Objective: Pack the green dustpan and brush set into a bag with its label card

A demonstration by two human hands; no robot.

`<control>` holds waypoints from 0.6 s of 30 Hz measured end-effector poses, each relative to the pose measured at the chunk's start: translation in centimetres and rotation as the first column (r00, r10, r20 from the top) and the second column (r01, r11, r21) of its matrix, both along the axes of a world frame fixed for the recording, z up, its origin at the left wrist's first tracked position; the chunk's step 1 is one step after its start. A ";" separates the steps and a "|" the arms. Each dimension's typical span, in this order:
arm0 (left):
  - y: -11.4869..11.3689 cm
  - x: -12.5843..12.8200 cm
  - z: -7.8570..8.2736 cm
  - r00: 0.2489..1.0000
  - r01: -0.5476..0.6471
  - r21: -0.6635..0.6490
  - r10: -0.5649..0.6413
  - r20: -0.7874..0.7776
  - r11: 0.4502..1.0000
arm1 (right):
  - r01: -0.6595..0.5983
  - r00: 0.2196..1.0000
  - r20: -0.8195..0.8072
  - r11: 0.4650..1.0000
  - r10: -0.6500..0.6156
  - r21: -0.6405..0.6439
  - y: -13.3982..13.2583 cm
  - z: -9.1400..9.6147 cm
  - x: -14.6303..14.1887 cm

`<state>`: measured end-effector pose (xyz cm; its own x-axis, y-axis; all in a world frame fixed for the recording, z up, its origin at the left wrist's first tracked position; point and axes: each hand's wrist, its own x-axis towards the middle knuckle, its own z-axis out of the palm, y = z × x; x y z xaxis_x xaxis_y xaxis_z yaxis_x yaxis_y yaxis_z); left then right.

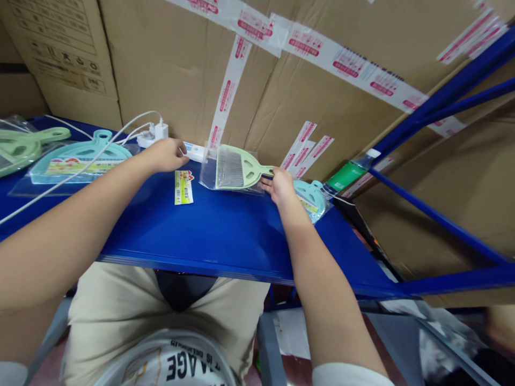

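Note:
My right hand (281,185) grips the handle of a pale green dustpan (249,170), which has a grey-bristled brush (229,169) nested in it. Clear plastic wrap (208,172) surrounds the pan's wide end, to the left. My left hand (171,154) hovers over the back of the blue table beside a white power strip (195,152). Its fingers are loosely bent, with a gap between them and nothing seen in them. Just below it, a yellow and white label card (184,187) lies flat on the table.
Wrapped blue dustpans (86,149) (310,194) lie at left and right, with a green dustpan (38,142) at far left. A bottle (348,174) leans by the blue frame (436,214). A white cable (108,140) crosses the left side. Cardboard boxes (169,69) back the table (225,230).

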<state>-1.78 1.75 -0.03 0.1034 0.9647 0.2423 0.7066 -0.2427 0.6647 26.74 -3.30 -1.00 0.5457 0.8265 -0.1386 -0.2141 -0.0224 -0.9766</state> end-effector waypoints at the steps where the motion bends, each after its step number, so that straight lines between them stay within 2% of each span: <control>1: 0.4 -0.3 -0.2 0.998 0.012 -0.014 -0.013 -0.064 1.000 | 0.004 1.000 0.009 1.000 -0.004 -0.010 0.0 0.0 0.1; 4: 1.5 -1.1 -1.0 0.985 0.062 -0.085 -0.074 -0.157 0.994 | 0.020 0.999 0.031 1.000 -0.019 -0.022 0.2 -0.2 0.3; 10: 2.5 -1.8 -2.2 0.939 0.205 -0.071 -0.216 -0.266 0.976 | -0.008 0.996 0.086 0.999 0.012 -0.048 0.2 -0.2 0.7; 12: 2.4 -1.8 -2.2 0.937 0.225 -0.113 -0.247 -0.247 0.968 | -0.010 0.996 0.085 0.998 0.016 -0.062 -0.1 0.1 0.4; 15: 2.1 -1.5 -2.0 0.964 0.201 -0.197 -0.230 -0.135 0.960 | 0.004 0.996 0.088 0.997 0.004 -0.081 -0.6 0.6 -0.2; 18: 1.9 -1.3 -1.9 0.968 0.204 -0.216 -0.230 -0.102 0.955 | 0.001 0.995 0.104 0.996 0.009 -0.090 -1.0 1.0 -0.7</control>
<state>-3.07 3.69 -1.96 0.3322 0.9431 0.0161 0.7322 -0.2686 0.6259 26.07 -4.26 -0.04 0.5577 0.8154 -0.1550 -0.1107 -0.1120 -0.9875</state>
